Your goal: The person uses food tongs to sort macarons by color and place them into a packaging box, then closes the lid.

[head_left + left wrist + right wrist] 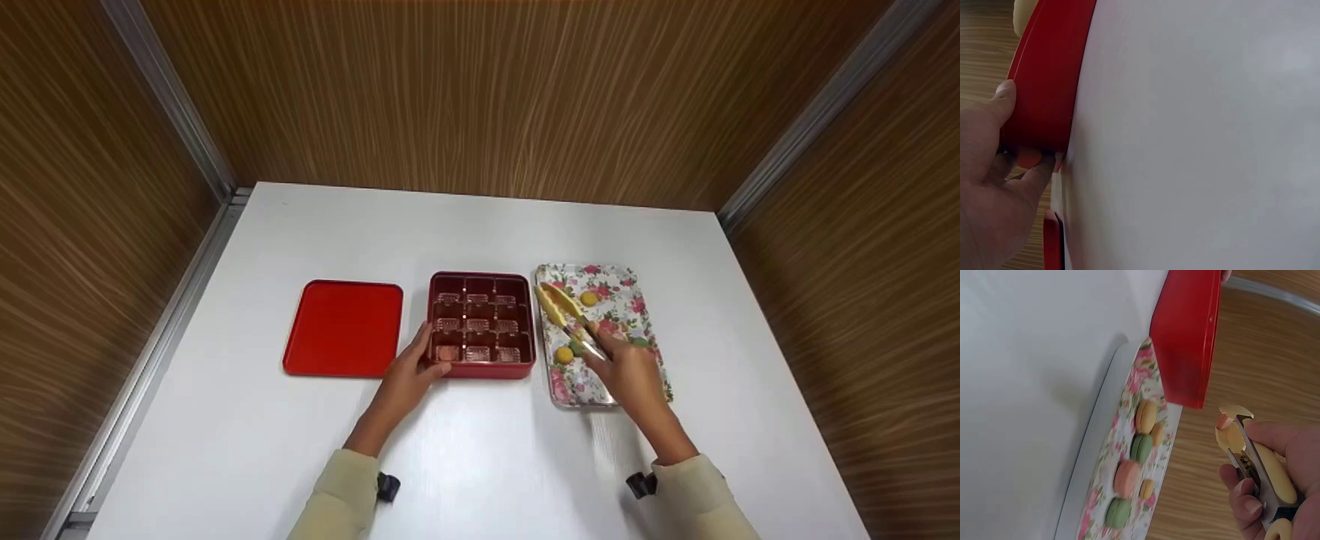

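My left hand (pixel 409 371) grips the near left corner of a red square box (pixel 491 370), thumb on its front and fingers along its side. A clear insert divides the box into several compartments; a pink macaron (pixel 448 353) sits in the near left one. In my right hand (pixel 634 371) is a pair of tongs (pixel 574 315) with yellow tips, held above the left part of a flowered tray (pixel 577 386). Something pinkish (pixel 1223 421) shows between the tong tips, partly hidden. Yellow, green (pixel 1118 513) and pink macarons (pixel 1127 478) lie on the tray.
A red square lid (pixel 345 328) lies flat on the white table (pixel 480 457), left of the box. The tray stands close to the box's right side. Wood-grained panels (pixel 480 97) rise at the back and both sides.
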Motion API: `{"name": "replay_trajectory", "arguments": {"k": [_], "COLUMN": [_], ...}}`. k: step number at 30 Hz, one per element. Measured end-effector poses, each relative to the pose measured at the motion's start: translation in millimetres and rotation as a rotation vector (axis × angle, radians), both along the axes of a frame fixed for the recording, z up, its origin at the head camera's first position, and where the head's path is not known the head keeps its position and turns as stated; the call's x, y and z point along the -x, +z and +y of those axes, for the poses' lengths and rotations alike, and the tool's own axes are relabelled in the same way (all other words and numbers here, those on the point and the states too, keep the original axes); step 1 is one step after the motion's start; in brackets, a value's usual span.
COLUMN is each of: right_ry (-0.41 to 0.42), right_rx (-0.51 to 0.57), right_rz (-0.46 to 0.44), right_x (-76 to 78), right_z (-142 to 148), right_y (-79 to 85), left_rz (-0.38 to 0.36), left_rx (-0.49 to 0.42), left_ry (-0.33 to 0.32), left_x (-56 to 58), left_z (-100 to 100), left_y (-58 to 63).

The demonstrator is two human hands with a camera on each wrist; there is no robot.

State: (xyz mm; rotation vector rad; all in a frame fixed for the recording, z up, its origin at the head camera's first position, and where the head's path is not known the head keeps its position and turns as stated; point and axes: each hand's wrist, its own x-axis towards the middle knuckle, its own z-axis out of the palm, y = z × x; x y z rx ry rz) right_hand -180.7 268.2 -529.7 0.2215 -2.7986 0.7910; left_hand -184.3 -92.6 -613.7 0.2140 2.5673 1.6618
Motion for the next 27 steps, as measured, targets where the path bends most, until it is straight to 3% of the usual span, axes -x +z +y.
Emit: {"name": "replay_trajectory", "arguments": {"k": [16, 22, 27], "right_ry": [0.086, 0.117, 0.155], "right_rx": [-0.061, -0.005, -0.026], "right_rz": [0.034, -0.016, 0.015], "right_x": [1.6, 4.0, 6.7], "right_z": [-67, -87, -99], "right_y": [-6.8, -8.7, -14.4], "left_rz": [0.007, -0.021, -0.038], "left_rx": [-0.026, -0.029, -0.021], "left_ry": [-0.004, 0.014, 0.024], "left_x": [1.5, 0.9, 1.6], "left_z": [0, -1, 0], "left_y": [-0.5, -1.1, -0.4]}}
